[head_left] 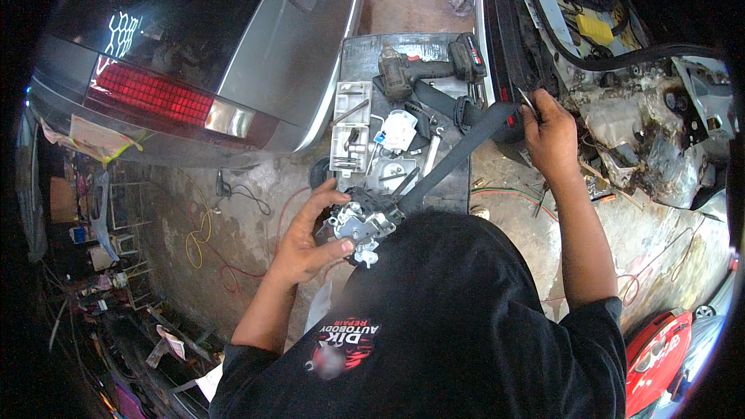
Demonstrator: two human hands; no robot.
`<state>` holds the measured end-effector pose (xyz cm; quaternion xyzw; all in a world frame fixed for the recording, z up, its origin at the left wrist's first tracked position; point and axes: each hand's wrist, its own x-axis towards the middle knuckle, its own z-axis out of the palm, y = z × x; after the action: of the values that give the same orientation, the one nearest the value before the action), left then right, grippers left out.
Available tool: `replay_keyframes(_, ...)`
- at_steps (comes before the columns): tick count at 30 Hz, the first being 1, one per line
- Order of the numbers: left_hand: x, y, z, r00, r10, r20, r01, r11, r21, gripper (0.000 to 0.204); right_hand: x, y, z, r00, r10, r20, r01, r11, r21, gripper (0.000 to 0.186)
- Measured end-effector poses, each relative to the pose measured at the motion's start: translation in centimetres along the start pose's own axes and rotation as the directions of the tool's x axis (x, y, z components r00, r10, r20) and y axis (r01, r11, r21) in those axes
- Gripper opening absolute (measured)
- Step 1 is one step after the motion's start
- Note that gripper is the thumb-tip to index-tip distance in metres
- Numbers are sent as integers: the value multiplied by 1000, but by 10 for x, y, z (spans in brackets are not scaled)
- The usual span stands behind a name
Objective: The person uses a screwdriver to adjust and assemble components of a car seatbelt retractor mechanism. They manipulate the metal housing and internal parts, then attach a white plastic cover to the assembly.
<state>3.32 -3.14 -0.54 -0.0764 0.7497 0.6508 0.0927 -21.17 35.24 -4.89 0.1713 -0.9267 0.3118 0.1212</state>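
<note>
My left hand (306,237) is closed round a grey and black metal mechanism (358,225) with white metal parts, held low at the bench's left front. A black webbing strap (458,155) runs from it up to my right hand (551,136), whose fingers pinch the strap's upper end beside a thin, pale object too small to make out. Between my hands, a metal bench top (365,46) bears a cordless impact driver (396,77), white plastic trays (349,143), a small white housing (398,132), a wrench (433,151) and more black strap.
A silver car's rear with a red tail light (147,97) stands left. At right are a stripped car body (628,116) and a yellow object (594,29). Cords and hoses (200,237) lie on the concrete floor (178,202). A red object (652,349) is at lower right, shelving (128,240) far left.
</note>
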Motion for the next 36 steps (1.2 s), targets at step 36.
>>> replay_keyframes(36,9,2,8,1000,8,27,-8,1000,30,70,-45,-63,12,813,-379,442,335,925,179,29)
